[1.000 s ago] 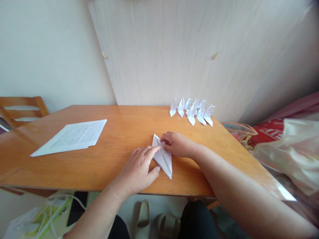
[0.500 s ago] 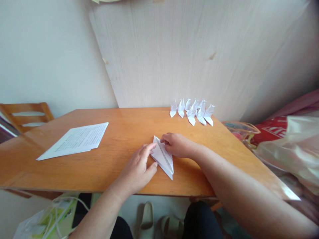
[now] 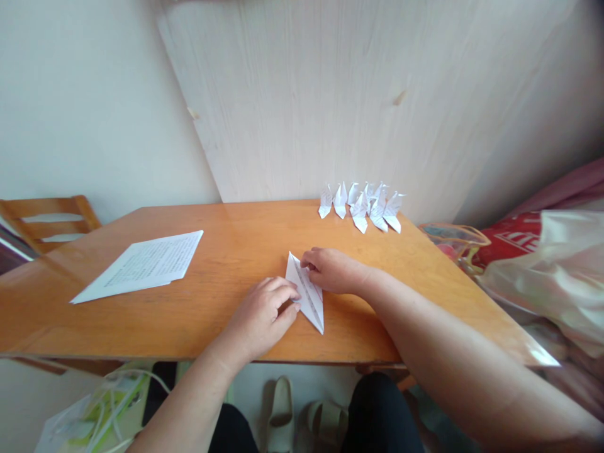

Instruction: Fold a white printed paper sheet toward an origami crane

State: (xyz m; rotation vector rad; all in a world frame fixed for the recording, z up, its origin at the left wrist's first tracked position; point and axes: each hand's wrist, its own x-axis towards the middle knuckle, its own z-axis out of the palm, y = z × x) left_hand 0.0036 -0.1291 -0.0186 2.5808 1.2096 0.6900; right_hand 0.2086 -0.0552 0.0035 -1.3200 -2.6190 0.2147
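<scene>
A white folded paper [image 3: 313, 309], a narrow kite shape with a line of print along its middle, lies on the wooden table [image 3: 236, 239] in front of me. At its left edge, the thumb and fingers of my left hand [image 3: 264, 311] close together on the paper. My right hand [image 3: 333, 269] rests at the upper right edge, its fingers curled and gripping the paper there. The right fingertips are partly hidden behind the hand. Beyond them, several folded paper cranes [image 3: 359, 214] stand grouped near the table's back edge.
A stack of printed paper sheets [image 3: 146, 264] lies on the table's left side. A wooden chair [image 3: 47, 220] stands past the left end. Plastic bags [image 3: 557, 270] crowd the right edge. Below are slippers [image 3: 282, 412] and a clear bag with cables [image 3: 108, 409].
My left fingers have come down and closed toward the thumb at the paper's left edge. The paper's left layer now lies folded inward, making it narrower. My right hand stays at the upper right.
</scene>
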